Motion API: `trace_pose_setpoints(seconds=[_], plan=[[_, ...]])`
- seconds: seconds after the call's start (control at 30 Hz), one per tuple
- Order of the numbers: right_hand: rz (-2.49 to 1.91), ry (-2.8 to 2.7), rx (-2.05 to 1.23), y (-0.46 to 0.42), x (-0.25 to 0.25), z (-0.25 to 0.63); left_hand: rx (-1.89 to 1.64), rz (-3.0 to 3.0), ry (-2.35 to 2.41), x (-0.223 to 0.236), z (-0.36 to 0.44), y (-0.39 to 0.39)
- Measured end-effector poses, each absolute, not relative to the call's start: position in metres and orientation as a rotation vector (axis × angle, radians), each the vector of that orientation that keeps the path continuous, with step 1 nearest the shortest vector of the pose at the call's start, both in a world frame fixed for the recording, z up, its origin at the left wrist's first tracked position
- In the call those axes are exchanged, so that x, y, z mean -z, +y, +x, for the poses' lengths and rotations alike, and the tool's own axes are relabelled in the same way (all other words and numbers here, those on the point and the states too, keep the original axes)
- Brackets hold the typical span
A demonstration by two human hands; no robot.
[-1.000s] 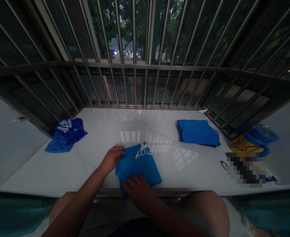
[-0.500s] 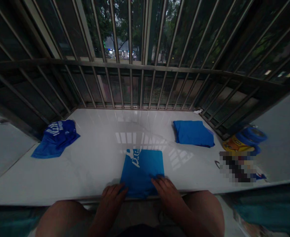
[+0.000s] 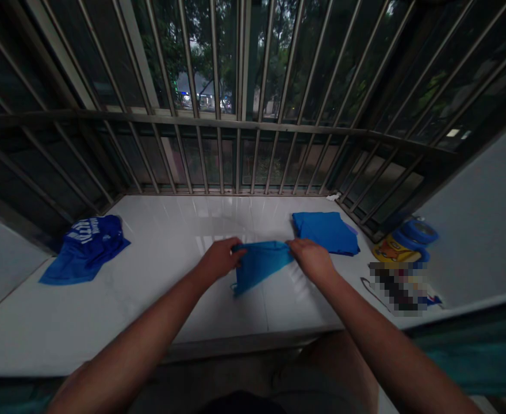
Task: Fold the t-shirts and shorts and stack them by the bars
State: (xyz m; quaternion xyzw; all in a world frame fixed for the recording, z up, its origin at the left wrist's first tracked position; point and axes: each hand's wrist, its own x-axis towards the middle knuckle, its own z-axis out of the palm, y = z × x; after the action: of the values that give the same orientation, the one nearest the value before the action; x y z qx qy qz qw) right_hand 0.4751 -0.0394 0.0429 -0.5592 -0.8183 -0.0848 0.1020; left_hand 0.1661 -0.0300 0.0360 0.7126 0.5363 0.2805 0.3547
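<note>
Between my hands a bright blue folded cloth garment (image 3: 259,265) is stretched by its upper corners, its lower edge hanging at a slant above the white ledge. My left hand (image 3: 223,256) pinches the left corner. The right corner is gripped by my right hand (image 3: 311,256). A little white print shows at the garment's lower left; the rest of its front is turned away. Just beyond my right hand lies a flat, neatly folded blue garment (image 3: 327,231). Off to the left is a crumpled darker blue garment (image 3: 89,248) with white lettering.
The glossy white ledge (image 3: 162,230) runs up to a window with metal bars (image 3: 218,122). A yellow and blue container (image 3: 403,241) stands at the right by the wall, with a blurred-out item (image 3: 397,287) in front of it.
The blue garment lay flat at the ledge's front edge under my spread hands. Both hands now grip it and have lifted it forward, away from me. The view has shifted slightly.
</note>
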Motion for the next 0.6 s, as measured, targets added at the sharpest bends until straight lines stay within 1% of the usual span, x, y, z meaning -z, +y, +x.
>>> trace_pose_setpoints(seconds=[0.1,0.17,0.23,0.3,0.37,0.43,0.5,0.6], plan=[[-1.727,-2.261,0.334,0.017,-0.090,0.498,-0.936,1.995,1.440,-0.089,0.211,0.045],[-1.751,-2.156,0.390,0.041,-0.119,0.519,-1.055,2.075,1.418,-0.116,0.242,0.078],[-1.760,-2.060,0.437,0.052,-0.144,0.544,-1.122,2.148,1.366,-0.131,0.272,0.097],[-1.756,-1.990,0.468,0.055,-0.159,0.571,-1.126,2.216,1.288,-0.131,0.301,0.105],[-1.781,-1.950,0.475,0.052,-0.159,0.597,-1.073,2.277,1.203,-0.116,0.327,0.106],[-1.850,-1.944,0.451,0.047,-0.143,0.621,-0.975,2.324,1.133,-0.087,0.349,0.104],[-1.944,-1.974,0.396,0.037,-0.113,0.639,-0.848,2.356,1.070,-0.051,0.364,0.099],[-2.064,-2.038,0.297,0.009,-0.055,0.649,-0.669,2.390,0.964,0.008,0.366,0.085]])
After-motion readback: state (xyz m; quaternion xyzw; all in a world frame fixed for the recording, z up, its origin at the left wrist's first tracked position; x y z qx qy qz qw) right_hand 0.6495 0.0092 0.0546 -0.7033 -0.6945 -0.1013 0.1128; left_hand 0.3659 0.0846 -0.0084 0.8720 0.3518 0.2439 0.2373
